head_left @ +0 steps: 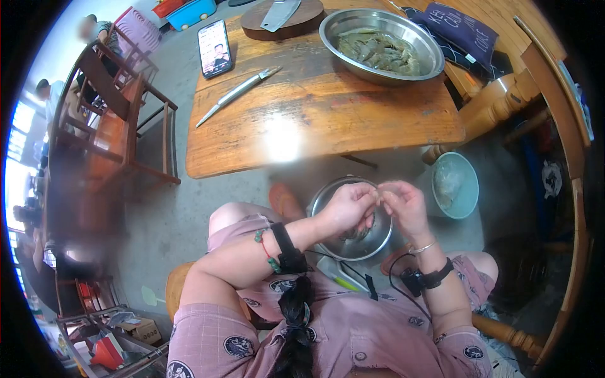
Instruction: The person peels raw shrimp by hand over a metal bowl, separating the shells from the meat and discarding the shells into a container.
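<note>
My left hand [350, 206] and my right hand [404, 205] meet fingertip to fingertip, both pinched closed. Whatever sits between the fingertips is small and pale, too small to name. Beneath them, low between my knees, is a metal basin [373, 244] with dark, greyish bits partly hidden by my left hand. On the table, a larger steel bowl [333, 53] holds a heap of raw grey shrimp [378, 51]. Neither hand touches that bowl.
The wooden table [353, 120] bears a phone [215, 49], a slim pointed tool [236, 96], and a cleaver [280, 14] on a round chopping board [252, 25]. A pale green bucket [463, 201] with a plastic bag stands right. Wooden chairs [120, 142] and people are left.
</note>
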Tool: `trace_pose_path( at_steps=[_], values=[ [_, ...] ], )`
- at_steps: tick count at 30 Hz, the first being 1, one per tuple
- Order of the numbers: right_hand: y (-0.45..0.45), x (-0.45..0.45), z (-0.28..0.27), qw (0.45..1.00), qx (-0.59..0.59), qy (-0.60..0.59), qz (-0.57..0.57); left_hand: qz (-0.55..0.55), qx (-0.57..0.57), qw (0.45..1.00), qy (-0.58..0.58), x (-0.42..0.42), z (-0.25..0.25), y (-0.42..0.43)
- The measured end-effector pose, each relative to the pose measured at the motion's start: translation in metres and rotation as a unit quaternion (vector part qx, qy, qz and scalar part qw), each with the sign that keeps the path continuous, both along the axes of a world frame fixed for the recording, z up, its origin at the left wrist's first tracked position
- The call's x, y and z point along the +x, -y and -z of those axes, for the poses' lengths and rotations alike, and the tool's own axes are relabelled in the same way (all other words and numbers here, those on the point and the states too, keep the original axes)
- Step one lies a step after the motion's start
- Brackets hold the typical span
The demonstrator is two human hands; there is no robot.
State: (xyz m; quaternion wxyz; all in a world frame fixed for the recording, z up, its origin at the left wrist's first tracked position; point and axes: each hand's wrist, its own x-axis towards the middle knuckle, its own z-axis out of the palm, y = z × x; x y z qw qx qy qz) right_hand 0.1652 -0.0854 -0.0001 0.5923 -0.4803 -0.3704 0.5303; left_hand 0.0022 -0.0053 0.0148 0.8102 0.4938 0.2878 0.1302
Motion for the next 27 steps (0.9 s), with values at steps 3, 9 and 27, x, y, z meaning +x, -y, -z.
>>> trace_pose_path(
  at_steps=[3, 9, 27],
  values=[
    [0.000, 0.001, -0.002, 1.000, 0.000, -0.009, 0.003, 0.008, 0.004, 1.000, 0.011, 0.001, 0.001, 0.000],
    [0.001, 0.000, 0.001, 1.000, 0.014, -0.016, 0.005, 0.029, 0.024, 0.999, 0.000, 0.000, -0.001, 0.001],
    [0.000, 0.004, -0.010, 0.999, 0.008, 0.050, -0.021, 0.036, -0.079, 0.995, 0.053, 0.000, 0.000, 0.000]
  ],
)
